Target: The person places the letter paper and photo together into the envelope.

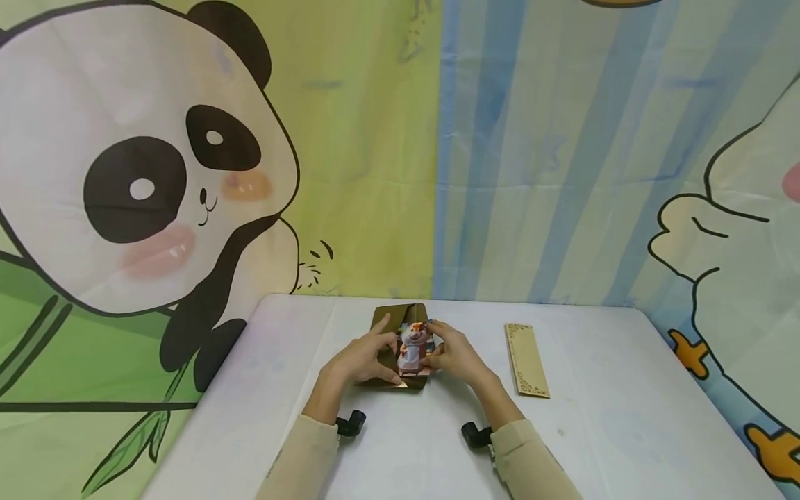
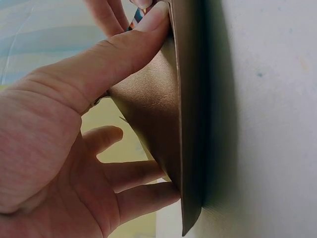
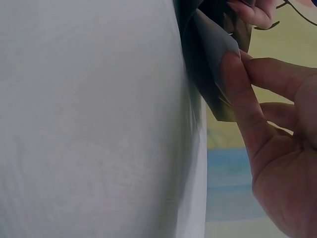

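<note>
A gold-brown paper envelope or folder (image 1: 390, 316) lies on the table before me. Over it stands a small card (image 1: 412, 351) printed with a cartoon animal in an apron. My right hand (image 1: 461, 354) pinches this card at its right side; the pale back of the card (image 3: 216, 47) shows in the right wrist view. My left hand (image 1: 359, 357) is at the left of the card, thumb stretched across the brown paper (image 2: 148, 94). Its lower fingers touch the paper's edge, while another finger stays raised. Whether the card's lower end is inside the envelope, I cannot tell.
A narrow beige card or sleeve (image 1: 528, 361) with ornate corners lies to the right on the white table (image 1: 594, 389). Black camera mounts (image 1: 351, 423) sit at both wrists. Behind the table hangs a cartoon curtain (image 1: 362, 173) with a panda.
</note>
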`<state>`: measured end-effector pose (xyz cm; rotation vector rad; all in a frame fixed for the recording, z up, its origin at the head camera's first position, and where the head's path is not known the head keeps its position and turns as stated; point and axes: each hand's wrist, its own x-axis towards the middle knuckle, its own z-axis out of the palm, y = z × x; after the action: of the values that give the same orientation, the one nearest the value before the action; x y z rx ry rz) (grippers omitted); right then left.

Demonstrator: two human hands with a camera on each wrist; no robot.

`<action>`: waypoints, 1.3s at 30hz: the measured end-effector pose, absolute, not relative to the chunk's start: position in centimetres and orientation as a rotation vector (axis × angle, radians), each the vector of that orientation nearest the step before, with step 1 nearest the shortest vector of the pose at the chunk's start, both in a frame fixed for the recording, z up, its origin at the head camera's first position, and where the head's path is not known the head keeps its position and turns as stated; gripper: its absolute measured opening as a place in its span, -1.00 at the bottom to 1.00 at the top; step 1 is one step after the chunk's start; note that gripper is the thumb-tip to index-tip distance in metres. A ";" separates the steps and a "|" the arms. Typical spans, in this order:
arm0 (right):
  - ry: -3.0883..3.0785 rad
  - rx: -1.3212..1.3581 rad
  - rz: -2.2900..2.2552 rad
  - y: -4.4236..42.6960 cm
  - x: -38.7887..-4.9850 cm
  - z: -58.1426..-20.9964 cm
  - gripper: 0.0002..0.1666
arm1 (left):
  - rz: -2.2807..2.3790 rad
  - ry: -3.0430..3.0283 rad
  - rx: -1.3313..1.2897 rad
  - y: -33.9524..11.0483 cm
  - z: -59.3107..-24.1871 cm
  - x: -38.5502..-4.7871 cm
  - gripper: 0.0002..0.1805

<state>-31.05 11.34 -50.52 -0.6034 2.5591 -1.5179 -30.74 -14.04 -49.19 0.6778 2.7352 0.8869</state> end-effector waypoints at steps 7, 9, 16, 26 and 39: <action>2.582 -0.590 -1.516 10.9 -31.4 -50.7 -0.02 | 0.898 2.742 0.679 -14.3 -49.2 -30.7 -0.51; 2.601 -0.590 -1.508 10.7 -31.5 -50.8 -0.03 | 0.901 2.744 0.682 -14.4 -49.2 -30.7 -0.50; 2.628 -0.555 -1.492 10.4 -31.7 -50.6 -0.07 | 0.905 2.731 0.699 -14.2 -49.3 -30.9 -0.52; 2.750 -0.564 -1.348 10.2 -32.1 -50.6 -0.07 | 0.908 2.728 0.676 -14.1 -49.1 -30.8 -0.51; 2.702 -0.641 -1.459 9.7 -31.9 -50.7 -0.21 | 0.902 2.726 0.665 -14.1 -49.3 -30.7 -0.52</action>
<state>-31.90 9.73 -50.66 -0.6409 2.7016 -1.4587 -30.72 -14.12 -49.32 0.6647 2.7258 0.9019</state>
